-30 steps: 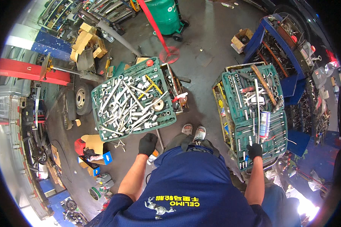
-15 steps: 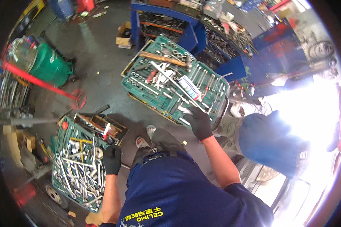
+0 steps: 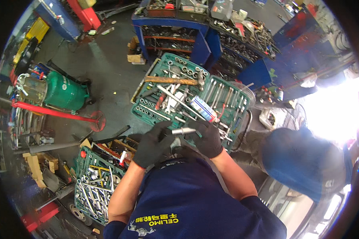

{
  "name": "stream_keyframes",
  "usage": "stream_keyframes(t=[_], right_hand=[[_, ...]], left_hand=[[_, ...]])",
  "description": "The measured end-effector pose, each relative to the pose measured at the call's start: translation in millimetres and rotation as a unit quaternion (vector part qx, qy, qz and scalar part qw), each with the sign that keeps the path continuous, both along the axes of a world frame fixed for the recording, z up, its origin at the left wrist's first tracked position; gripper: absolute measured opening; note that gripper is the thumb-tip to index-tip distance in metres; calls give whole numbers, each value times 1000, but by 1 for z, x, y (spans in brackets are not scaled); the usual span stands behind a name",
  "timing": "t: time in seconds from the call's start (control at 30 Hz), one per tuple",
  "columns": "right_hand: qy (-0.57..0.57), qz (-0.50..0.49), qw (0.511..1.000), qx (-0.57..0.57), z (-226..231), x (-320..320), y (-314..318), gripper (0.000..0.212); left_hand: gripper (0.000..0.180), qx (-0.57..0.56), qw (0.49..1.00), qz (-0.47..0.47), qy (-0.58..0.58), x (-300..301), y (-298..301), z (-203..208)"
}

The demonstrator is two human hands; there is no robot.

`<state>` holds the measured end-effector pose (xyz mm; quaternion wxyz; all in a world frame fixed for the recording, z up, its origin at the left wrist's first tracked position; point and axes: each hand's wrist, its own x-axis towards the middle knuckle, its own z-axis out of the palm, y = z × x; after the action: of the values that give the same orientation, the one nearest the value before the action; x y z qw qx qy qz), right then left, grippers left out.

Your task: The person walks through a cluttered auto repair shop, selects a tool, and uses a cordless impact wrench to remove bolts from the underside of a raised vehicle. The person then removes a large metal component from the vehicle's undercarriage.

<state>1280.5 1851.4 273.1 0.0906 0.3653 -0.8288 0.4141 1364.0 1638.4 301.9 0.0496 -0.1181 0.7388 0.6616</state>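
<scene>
My right hand (image 3: 208, 139), in a black glove, grips a short silver socket (image 3: 182, 131) with a collar round its middle, held level in front of my waist. My left hand (image 3: 150, 145), also gloved, is just left of it. Its thumb and fingers are apart on either side of the socket's free end; any contact is too small to make out. Beyond both hands lies an opened green tool case (image 3: 136, 112) with sockets and wrenches in its slots. Across it rest a wooden-handled hammer (image 3: 169, 80), a long silver bar (image 3: 175, 98) and a small white-and-blue box (image 3: 202, 107).
At lower left, another green case (image 3: 92, 156) is heaped with loose wrenches. A green tank (image 3: 66, 92) and a red pole (image 3: 56, 112) stand on the left. A blue workbench (image 3: 173, 23) is at the back. Close on my right bends a person in blue (image 3: 299, 163).
My left hand has come from the lower-left case to the middle, beside my right hand. My right hand has drawn back from the far case with the socket. The view has shifted.
</scene>
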Motion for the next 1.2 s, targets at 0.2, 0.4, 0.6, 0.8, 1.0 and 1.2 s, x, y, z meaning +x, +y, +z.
stream_keyframes(t=[0.2,0.4,0.6,0.8,1.0,1.2], right_hand=[[-397,-16,917,-27,-3,-11,-5,29],[-503,27,843,-189,9,-24,-19,25],[-362,13,920,-150,25,-51,-32,36],[-338,-90,931,-102,21,-66,-76,35],[-340,-174,923,-38,19,-87,-181,22],[-367,-188,901,136,-23,-88,-288,30]], left_hand=[[19,-59,993,-81,-57,-35,-3,-2],[23,211,962,-120,-126,-57,-12,-18],[30,41,976,-216,-3,-106,-24,-27],[37,-62,933,-342,99,-154,-65,-50],[37,-108,916,-383,40,-187,-167,-71],[21,90,951,-271,-119,-211,-328,-79]])
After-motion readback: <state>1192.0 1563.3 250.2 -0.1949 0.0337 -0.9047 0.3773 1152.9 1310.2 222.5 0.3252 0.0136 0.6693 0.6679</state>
